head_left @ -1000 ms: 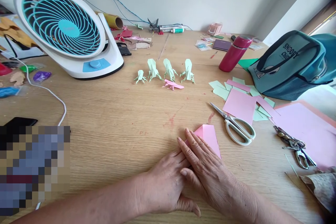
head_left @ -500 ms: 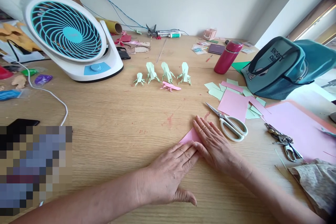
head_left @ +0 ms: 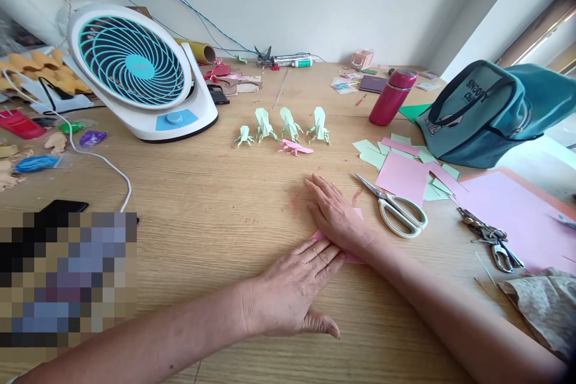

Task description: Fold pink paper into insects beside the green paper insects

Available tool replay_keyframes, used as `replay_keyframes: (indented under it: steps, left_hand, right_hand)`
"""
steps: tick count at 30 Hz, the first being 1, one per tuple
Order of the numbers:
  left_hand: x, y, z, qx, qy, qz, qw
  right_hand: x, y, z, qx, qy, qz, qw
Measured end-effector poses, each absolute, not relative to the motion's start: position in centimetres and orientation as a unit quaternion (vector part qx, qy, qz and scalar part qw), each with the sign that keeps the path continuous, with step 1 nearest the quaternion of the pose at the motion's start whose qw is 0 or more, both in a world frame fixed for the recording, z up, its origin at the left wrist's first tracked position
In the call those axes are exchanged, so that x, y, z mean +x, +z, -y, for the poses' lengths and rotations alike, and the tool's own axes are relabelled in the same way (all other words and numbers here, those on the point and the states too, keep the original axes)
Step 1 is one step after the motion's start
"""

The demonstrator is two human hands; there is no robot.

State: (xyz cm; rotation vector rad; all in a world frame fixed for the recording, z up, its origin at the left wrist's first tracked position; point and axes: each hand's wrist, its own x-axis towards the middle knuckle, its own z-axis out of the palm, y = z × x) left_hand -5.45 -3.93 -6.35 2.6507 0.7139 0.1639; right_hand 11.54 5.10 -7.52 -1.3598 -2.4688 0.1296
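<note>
A small sheet of pink paper (head_left: pixel 355 257) lies on the wooden table, mostly covered by both of my hands. My left hand (head_left: pixel 299 279) rests flat on its near left part, fingers stretched out and thumb apart. Over its middle and far edge lies my right hand (head_left: pixel 335 213), also flat, with the fingertips reaching past the paper onto the wood. Right of my right hand are the open scissors (head_left: pixel 400 213) with white handles. Beyond my hands stand several green folded-paper insects (head_left: pixel 290 124), and a pink folded-paper insect (head_left: pixel 296 147) is in front of them.
A white and blue fan (head_left: pixel 144 72) stands at the left back. Pink and green paper pieces (head_left: pixel 402 175), a red flask (head_left: pixel 392 98) and a teal bag (head_left: pixel 477 117) are on the right. Keys (head_left: pixel 492 240) lie near a large pink sheet (head_left: pixel 508 210). A white cable (head_left: pixel 105 162) runs along the left.
My right hand has slid left and away from me across the paper, exposing paper edges at its right and beneath the wrist. My left hand stays about in place. The view has shifted slightly.
</note>
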Motion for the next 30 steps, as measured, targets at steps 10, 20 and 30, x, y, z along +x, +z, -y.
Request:
replay_keyframes:
  steps: [10,20,30]
  left_hand:
    - [-5.4,-6.6,3.9,0.947,0.049,-0.253,0.193]
    - [-5.4,-7.0,3.6,0.944,0.057,-0.248,0.210]
    - [-6.0,-6.0,3.0,0.939,0.123,-0.219,0.233]
  right_hand:
    - [12.7,-9.0,-6.9,-0.505,0.016,0.853,0.132]
    - [12.3,-7.8,-6.1,-0.512,-0.001,0.845,0.154]
    - [11.6,-9.2,-5.1,-0.506,0.032,0.840,0.193]
